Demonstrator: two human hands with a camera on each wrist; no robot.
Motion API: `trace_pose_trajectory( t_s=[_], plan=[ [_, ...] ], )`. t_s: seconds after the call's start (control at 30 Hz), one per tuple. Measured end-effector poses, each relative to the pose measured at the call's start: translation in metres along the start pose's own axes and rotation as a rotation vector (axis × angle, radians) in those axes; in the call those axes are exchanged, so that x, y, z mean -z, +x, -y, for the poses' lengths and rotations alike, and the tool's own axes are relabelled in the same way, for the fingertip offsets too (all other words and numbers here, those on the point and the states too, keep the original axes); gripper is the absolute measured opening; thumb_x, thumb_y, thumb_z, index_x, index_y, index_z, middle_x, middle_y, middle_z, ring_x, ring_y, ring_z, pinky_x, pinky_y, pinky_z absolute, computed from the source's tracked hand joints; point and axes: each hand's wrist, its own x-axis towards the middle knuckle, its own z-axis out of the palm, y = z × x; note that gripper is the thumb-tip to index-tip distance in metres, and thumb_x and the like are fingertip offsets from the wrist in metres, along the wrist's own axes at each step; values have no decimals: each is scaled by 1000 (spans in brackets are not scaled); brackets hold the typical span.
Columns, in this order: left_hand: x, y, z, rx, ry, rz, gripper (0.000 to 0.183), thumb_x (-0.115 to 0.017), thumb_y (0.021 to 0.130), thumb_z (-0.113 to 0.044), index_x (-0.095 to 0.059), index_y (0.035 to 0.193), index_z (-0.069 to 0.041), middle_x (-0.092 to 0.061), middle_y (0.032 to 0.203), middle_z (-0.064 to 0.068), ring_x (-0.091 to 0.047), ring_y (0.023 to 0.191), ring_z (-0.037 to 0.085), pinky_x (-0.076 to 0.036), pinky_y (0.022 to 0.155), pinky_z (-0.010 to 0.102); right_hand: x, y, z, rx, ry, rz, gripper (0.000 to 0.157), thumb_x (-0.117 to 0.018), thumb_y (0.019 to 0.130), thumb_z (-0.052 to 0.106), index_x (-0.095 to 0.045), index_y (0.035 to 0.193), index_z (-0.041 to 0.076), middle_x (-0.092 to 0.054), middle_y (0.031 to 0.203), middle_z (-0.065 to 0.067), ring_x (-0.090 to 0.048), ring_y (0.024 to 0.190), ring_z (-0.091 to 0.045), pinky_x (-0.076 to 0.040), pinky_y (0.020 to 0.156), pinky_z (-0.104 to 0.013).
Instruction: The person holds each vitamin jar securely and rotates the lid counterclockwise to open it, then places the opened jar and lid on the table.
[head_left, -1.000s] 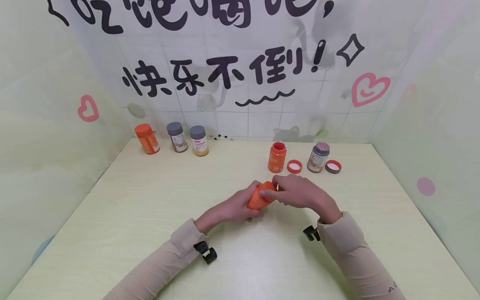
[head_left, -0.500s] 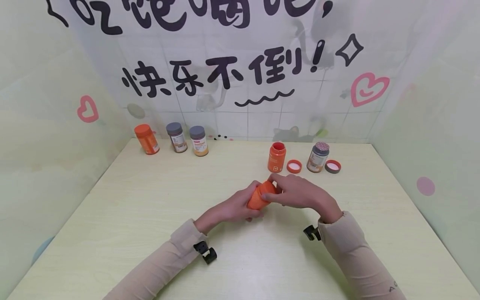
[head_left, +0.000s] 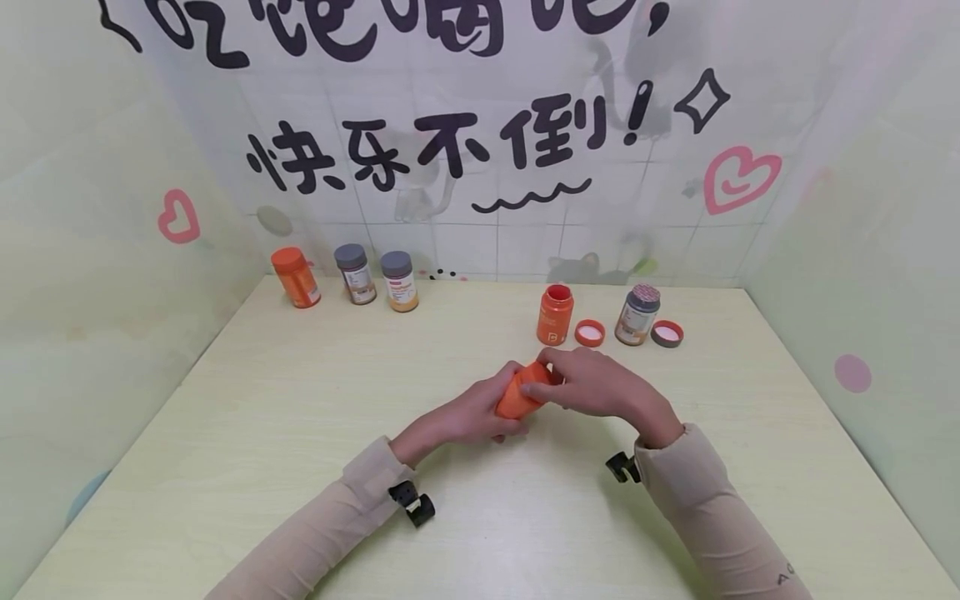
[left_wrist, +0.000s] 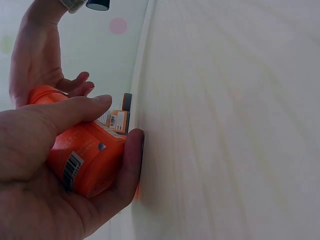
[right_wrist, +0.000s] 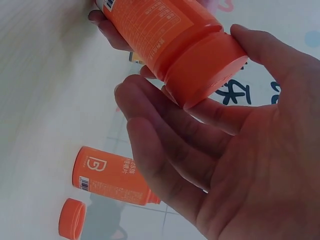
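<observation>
My left hand [head_left: 476, 410] grips an orange pill bottle [head_left: 516, 402] around its body, tilted above the table. In the left wrist view its thumb lies along the bottle's side, near a printed barcode. At the upper right end of the bottle, my right hand [head_left: 600, 382] pinches the orange cap [right_wrist: 205, 67]. The right wrist view shows the thumb on the cap's rim and the index finger under it, with the other fingers curled loosely below. The cap sits on the bottle neck. Behind the hands stands an uncapped orange bottle [head_left: 554, 317].
An orange-rimmed cap [head_left: 589, 333] lies inner side up beside the uncapped bottle. Right of it stand a grey-necked bottle [head_left: 637, 317] and a grey cap [head_left: 667, 334]. At the back left are an orange bottle [head_left: 296, 279] and two grey-capped bottles [head_left: 355, 275]. Walls enclose the table [head_left: 300, 400].
My right thumb and fingers have shifted slightly on the cap. The left hand keeps its grip on the bottle, and the other bottles and caps stay where they were.
</observation>
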Motion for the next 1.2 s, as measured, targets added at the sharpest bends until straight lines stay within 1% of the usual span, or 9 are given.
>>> trace_pose_trajectory(
  t_s=[0.2, 0.3, 0.47, 0.53, 0.63, 0.73, 0.8, 1.03, 1.2],
  plan=[
    [0, -1, -1, 16, -9, 2, 56, -72, 94, -7, -38, 137, -19, -57, 119, 6, -63, 87, 23, -60, 68, 30, 0, 1, 1, 28, -3, 12, 34, -67, 96, 47, -60, 113, 19, -62, 82, 2, -59, 74, -15, -50, 67, -32],
    [0, -1, -1, 15, -6, 1, 57, -73, 94, -7, -38, 137, -20, -56, 119, 6, -63, 86, 23, -59, 68, 30, 0, 1, 1, 24, -2, 11, 41, -67, 95, 49, -59, 122, 20, -64, 87, 2, -61, 78, -15, -52, 69, -32],
    [-1, 0, -1, -1, -4, 2, 57, -73, 94, -6, -39, 137, -18, -57, 120, 6, -62, 94, 23, -60, 69, 31, 0, 0, -1, -20, -28, -23, 57, -63, 95, 60, -56, 135, 21, -70, 102, 1, -65, 86, -14, -55, 76, -34],
    [-1, 0, -1, -2, -5, 3, 56, -73, 93, -6, -39, 136, -18, -57, 121, 6, -62, 98, 23, -60, 70, 31, 0, -1, -1, -36, -48, -40, 57, -60, 95, 64, -58, 132, 21, -70, 103, 1, -65, 87, -14, -54, 76, -34],
    [-1, 1, -1, 4, -5, 3, 56, -73, 94, -6, -38, 136, -19, -57, 120, 6, -63, 94, 24, -60, 70, 31, 0, -1, -1, -45, -73, -47, 53, -58, 95, 66, -62, 122, 20, -69, 93, 2, -64, 80, -14, -52, 71, -33],
    [0, 1, -1, 8, -4, 4, 57, -73, 94, -6, -38, 137, -19, -57, 120, 6, -64, 89, 23, -60, 70, 31, 0, 0, -1, -44, -76, -38, 48, -58, 96, 64, -64, 111, 19, -65, 83, 2, -60, 73, -15, -49, 66, -32],
    [0, 1, -1, 10, -4, 5, 57, -73, 94, -7, -38, 137, -19, -57, 119, 6, -63, 87, 23, -59, 70, 31, 0, 0, -2, -42, -52, -23, 44, -59, 97, 60, -64, 107, 18, -65, 81, 1, -60, 72, -15, -49, 65, -32],
    [0, 0, -3, 2, -1, 3, 56, -72, 94, -5, -39, 137, -18, -57, 117, 7, -63, 82, 21, -59, 68, 30, 0, 1, -3, -5, -7, -1, 33, -65, 97, 51, -59, 107, 19, -62, 80, 1, -60, 73, -16, -50, 67, -32],
    [0, -1, -4, 4, -3, 3, 56, -72, 94, -4, -38, 137, -17, -57, 118, 8, -62, 85, 22, -59, 67, 29, 1, 0, -2, 13, -9, 1, 39, -66, 96, 50, -59, 119, 20, -65, 87, 2, -62, 76, -15, -52, 69, -32]
  ],
)
